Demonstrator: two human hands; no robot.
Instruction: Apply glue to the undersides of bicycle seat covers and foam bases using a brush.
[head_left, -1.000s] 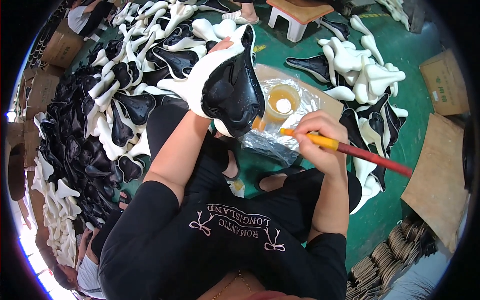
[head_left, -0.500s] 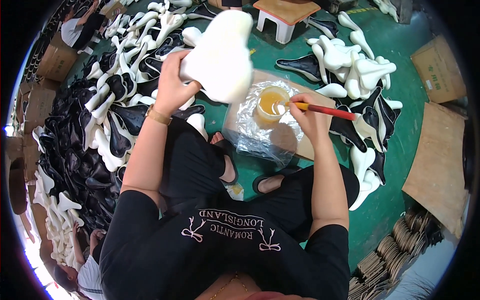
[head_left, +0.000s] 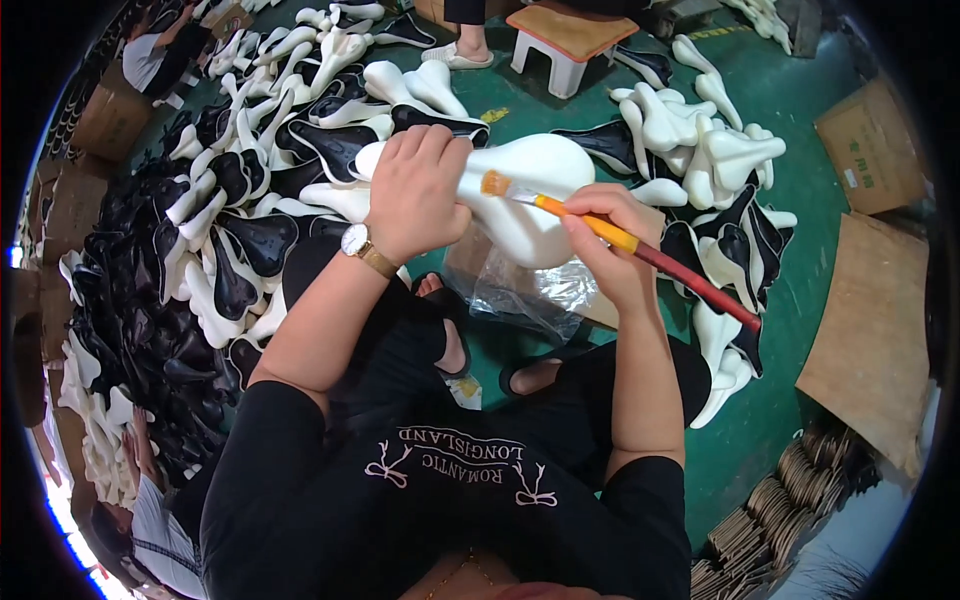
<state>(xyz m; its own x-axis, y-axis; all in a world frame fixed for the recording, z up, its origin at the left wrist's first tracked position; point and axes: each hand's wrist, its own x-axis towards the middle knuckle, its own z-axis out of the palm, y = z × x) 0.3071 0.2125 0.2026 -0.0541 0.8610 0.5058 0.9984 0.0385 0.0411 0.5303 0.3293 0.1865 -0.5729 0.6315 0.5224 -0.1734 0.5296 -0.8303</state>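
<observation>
My left hand (head_left: 418, 190) grips the narrow end of a white foam bicycle saddle (head_left: 548, 165), holding it up with the broad end toward the right. Between the fingers of my right hand (head_left: 612, 245) is a paintbrush (head_left: 690, 283) with a yellow and red handle. Its tan bristles lie at the saddle's white surface, close to my left hand. Below the saddle, clear plastic sheeting (head_left: 530, 300) covers a piece of cardboard between my feet. The saddle hides the tub of amber liquid that stood there.
White and black saddle parts (head_left: 265, 245) lie heaped at left, with a smaller pile (head_left: 690, 130) at right. A low stool (head_left: 570, 40) stands ahead, beside another person's foot (head_left: 460, 55). Cardboard boxes (head_left: 870, 145) and stacked brown pieces (head_left: 780, 510) sit at right. Other people sit at far left.
The saddle has come down and turned, its broad end now rightward over the tub. The brush has left the tub and its bristles have swung up to the saddle. Another person's foot shows ahead.
</observation>
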